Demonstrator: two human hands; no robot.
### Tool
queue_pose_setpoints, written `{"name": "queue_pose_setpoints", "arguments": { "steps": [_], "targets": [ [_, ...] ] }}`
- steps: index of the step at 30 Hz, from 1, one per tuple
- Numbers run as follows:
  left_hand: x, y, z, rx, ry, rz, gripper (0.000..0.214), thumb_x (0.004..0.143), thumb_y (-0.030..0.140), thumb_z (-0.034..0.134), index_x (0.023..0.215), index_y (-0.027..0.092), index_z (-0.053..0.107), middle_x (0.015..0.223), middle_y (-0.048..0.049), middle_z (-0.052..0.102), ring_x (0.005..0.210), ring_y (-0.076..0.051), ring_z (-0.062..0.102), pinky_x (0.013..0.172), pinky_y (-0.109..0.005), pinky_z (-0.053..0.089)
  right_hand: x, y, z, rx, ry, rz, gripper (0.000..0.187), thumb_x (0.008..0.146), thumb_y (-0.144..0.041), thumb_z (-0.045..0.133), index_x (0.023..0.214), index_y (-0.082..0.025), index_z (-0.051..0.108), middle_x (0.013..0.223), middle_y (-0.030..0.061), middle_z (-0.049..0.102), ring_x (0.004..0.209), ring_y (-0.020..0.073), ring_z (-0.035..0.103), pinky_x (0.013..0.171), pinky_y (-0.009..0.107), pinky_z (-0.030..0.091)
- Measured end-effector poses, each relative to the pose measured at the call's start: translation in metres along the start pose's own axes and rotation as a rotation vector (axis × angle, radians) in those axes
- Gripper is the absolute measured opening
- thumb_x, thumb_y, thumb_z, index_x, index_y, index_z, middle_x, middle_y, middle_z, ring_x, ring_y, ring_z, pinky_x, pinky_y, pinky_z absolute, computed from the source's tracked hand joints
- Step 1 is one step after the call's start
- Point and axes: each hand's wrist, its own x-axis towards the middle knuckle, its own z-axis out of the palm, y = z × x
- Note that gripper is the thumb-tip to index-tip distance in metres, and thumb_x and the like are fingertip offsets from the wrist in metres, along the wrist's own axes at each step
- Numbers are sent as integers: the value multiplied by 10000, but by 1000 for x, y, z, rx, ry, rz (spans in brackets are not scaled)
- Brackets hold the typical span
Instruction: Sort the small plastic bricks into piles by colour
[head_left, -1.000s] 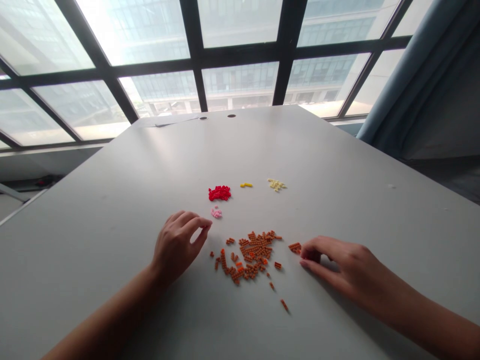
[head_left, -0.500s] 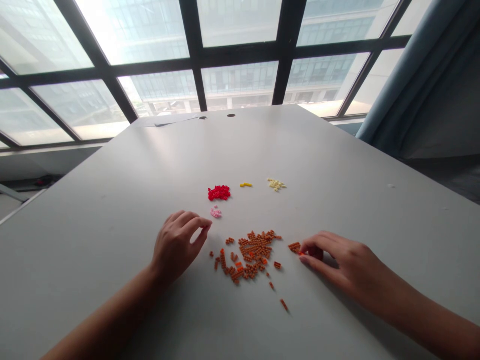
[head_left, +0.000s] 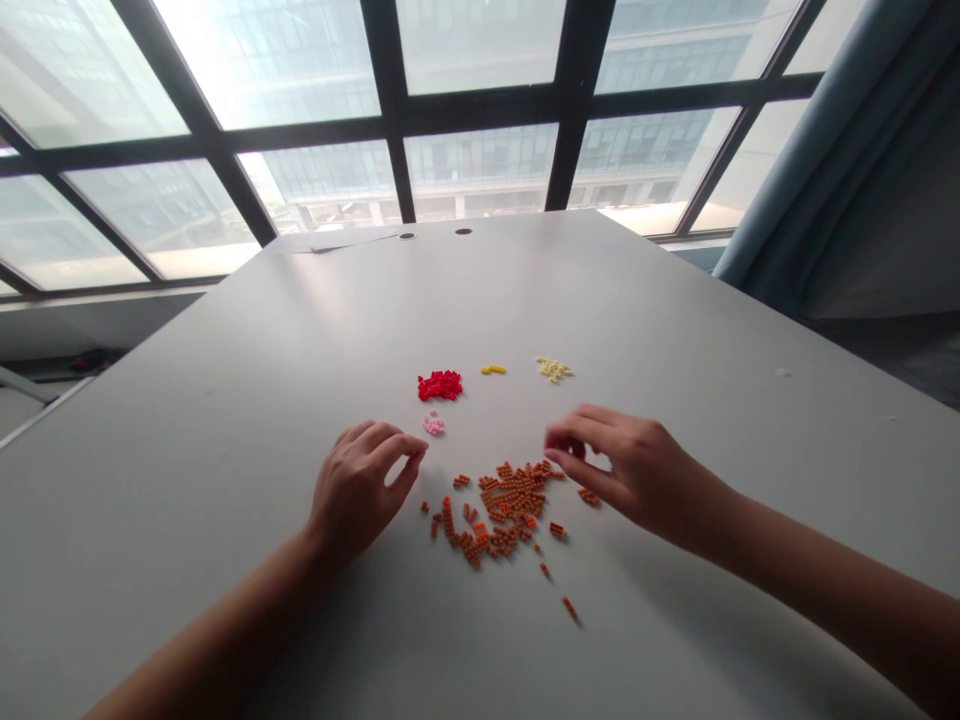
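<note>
A loose heap of small brown building bricks [head_left: 517, 490] lies in front of me, with a few bright orange bricks [head_left: 480, 532] among them. Left of the heap, my left hand [head_left: 367, 475] is closed in a pinch close to some pink bricks [head_left: 433, 425]; anything between its fingertips is too small to make out. My right hand [head_left: 611, 455] hovers over the heap's upper right edge, thumb and fingers pinched together. What it holds, if anything, is hidden. A few brown bricks [head_left: 589, 497] lie just below this hand, apart from the heap.
Farther back on the white table [head_left: 360, 320] are a red brick pile [head_left: 440, 385], a short yellow piece [head_left: 493, 370] and a scatter of pale yellow bricks [head_left: 554, 370]. Single brown bricks lie toward me. Windows stand behind the table, and a blue curtain [head_left: 817, 180] hangs at right.
My right hand has moved left and away from me, from the small brown group at right to above the heap's edge. My left hand has barely moved.
</note>
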Motion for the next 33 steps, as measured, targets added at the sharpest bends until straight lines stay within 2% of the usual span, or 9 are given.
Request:
{"name": "queue_pose_setpoints", "arguments": {
  "steps": [5,9,13,16,18,21,23,28,33],
  "targets": [
    [0,1,2,-12,-8,3,112,858,202,550,814,202,653,744,-25,642,711,-163,565,725,-311,455,55,19,28,-26,-20,-19,108,856,-162,531,833,-138,634,796,55,624,689,138,565,708,266,448],
    [0,0,3,-31,-6,-24,131,862,218,542,803,203,658,727,-24,639,687,-154,557,711,-307,462,70,30,41,-80,-48,7,118,853,-149,526,855,-125,642,838,71,628,702,146,560,712,281,448],
    [1,-1,3,-75,-17,-59,132,858,209,540,804,202,660,728,-25,644,683,-151,556,699,-305,462,65,31,36,-103,-7,-17,147,865,-164,518,846,-127,658,857,84,630,710,151,564,732,296,457],
    [1,-1,3,-87,-20,-59,126,854,201,542,805,202,658,725,-22,642,680,-152,553,697,-307,461,55,19,25,-67,61,-53,163,877,-176,513,846,-138,669,864,84,639,716,149,571,749,297,462],
    [1,0,3,-85,-23,-52,121,853,196,544,808,202,656,727,-20,641,683,-153,553,700,-305,458,45,6,19,42,-4,-65,124,852,-170,556,824,-157,676,825,55,645,660,122,572,698,254,468],
    [1,0,3,-77,-25,-47,111,844,184,552,803,201,654,726,-16,637,686,-153,554,701,-300,451,30,-13,14,212,-265,-77,94,789,-114,623,766,-176,690,774,16,655,624,91,593,617,186,457],
    [1,1,3,-84,-25,-46,108,839,173,555,798,199,651,722,-13,635,686,-153,555,701,-297,449,23,-20,16,221,-358,-69,126,770,-78,627,751,-180,697,772,13,664,636,93,606,613,177,454],
    [1,3,3,-100,-24,-65,111,848,189,552,798,204,650,716,-10,637,677,-150,558,701,-295,450,18,-26,20,108,-362,-8,117,780,-89,615,796,-167,700,823,41,674,670,117,612,638,204,454],
    [1,2,4,-103,-30,-59,110,853,203,556,800,200,652,721,-12,635,680,-150,557,701,-294,447,20,-29,18,31,-402,43,93,793,-117,596,770,-158,676,778,45,668,661,130,600,608,215,431]
  ]
}}
